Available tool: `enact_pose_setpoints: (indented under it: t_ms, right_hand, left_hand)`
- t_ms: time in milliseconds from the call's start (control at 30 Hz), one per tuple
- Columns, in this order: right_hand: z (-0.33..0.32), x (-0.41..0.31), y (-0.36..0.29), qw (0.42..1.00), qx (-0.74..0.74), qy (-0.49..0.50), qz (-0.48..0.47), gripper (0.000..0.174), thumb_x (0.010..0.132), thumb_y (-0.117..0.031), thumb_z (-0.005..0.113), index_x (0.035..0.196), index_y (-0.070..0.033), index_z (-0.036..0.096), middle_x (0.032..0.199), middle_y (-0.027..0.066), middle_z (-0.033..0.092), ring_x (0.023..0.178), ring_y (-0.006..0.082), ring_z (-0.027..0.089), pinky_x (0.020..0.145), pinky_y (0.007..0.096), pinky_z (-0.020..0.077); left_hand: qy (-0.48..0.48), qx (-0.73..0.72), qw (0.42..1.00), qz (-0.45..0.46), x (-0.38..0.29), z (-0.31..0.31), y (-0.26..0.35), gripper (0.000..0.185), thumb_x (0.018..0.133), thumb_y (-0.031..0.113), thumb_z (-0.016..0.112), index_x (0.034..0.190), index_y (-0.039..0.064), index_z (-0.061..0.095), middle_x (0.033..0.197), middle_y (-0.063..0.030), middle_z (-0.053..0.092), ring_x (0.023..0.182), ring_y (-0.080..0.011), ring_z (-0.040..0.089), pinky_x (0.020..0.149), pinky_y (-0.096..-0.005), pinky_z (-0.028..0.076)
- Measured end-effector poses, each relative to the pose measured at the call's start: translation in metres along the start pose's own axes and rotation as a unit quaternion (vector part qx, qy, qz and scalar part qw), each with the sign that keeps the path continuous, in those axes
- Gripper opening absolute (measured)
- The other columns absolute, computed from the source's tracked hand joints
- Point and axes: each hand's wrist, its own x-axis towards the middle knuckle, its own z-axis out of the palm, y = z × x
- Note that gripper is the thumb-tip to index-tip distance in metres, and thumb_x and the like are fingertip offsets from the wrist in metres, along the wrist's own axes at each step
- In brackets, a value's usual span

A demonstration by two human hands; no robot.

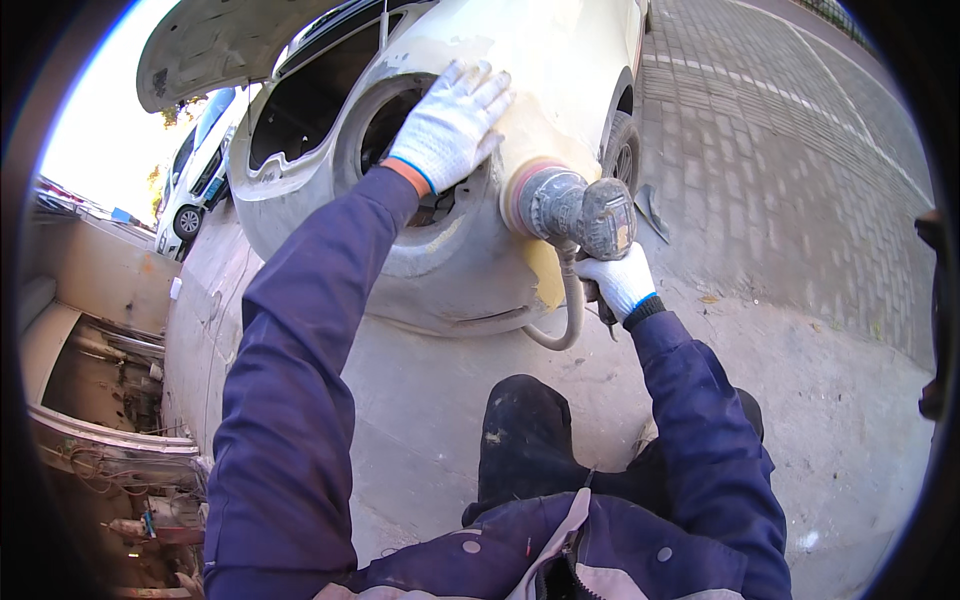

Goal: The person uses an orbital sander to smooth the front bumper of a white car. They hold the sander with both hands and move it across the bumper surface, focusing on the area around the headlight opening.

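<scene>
My right hand point(624, 281), in a white knit glove, grips the handle of a grey random orbital sander point(574, 206). The sander's round pad point(519, 196) lies against the corner of the car body, beside the headlight opening point(386, 120). A ribbed hose point(574, 300) curves down from the tool. My left hand point(454, 124), also gloved, rests flat with fingers apart on the panel above that opening and partly covers it. Grey primer and patches of yellowish body filler point(547, 271) show on the bumper point(442, 292).
The raised hood point(214, 49) hangs over the engine bay at upper left. A front wheel point(622, 150) and a dark scrap point(652, 214) are right of the sander. Another white car point(196, 176) stands farther left, near shelving point(105, 427) with tools and wires. Brick paving point(757, 165) borders the concrete.
</scene>
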Motion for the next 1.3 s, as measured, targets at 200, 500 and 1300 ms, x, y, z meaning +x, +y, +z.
enact_pose_setpoints:
  t_ms: [200,500,1300]
  right_hand:
    - [-0.022,-0.007,-0.001,0.996,0.031,0.041,0.077,0.013,0.082,-0.007,0.079,0.087,0.004,0.074,0.066,0.008,0.068,0.05,0.0178,0.065,0.049,0.0346,0.0536]
    - [-0.034,0.002,0.002,0.994,0.079,0.019,0.078,0.007,0.085,-0.003,0.074,0.088,0.004,0.073,0.069,0.0098,0.068,0.048,0.019,0.062,0.046,0.0338,0.0513]
    - [-0.031,0.077,-0.111,0.992,0.059,-0.098,-0.044,0.008,0.086,-0.004,0.079,0.089,0.002,0.074,0.072,0.0088,0.07,0.051,0.0165,0.062,0.047,0.0309,0.0519]
  left_hand:
    - [-0.099,-0.092,0.988,0.075,-0.04,0.002,0.07,0.06,0.099,0.032,0.07,0.148,-0.001,0.061,0.159,-0.0193,0.058,0.154,-0.0357,0.047,0.134,-0.0493,0.029]
    - [-0.014,0.015,1.0,0.007,0.013,-0.008,-0.011,0.069,0.1,0.046,0.069,0.154,0.004,0.059,0.16,-0.0192,0.058,0.15,-0.0347,0.051,0.133,-0.0504,0.03]
    - [-0.034,-0.16,0.937,-0.308,-0.027,0.004,-0.107,0.107,0.095,0.067,0.074,0.162,-0.01,0.041,0.163,-0.0304,0.048,0.152,-0.0447,0.047,0.127,-0.0462,0.038]
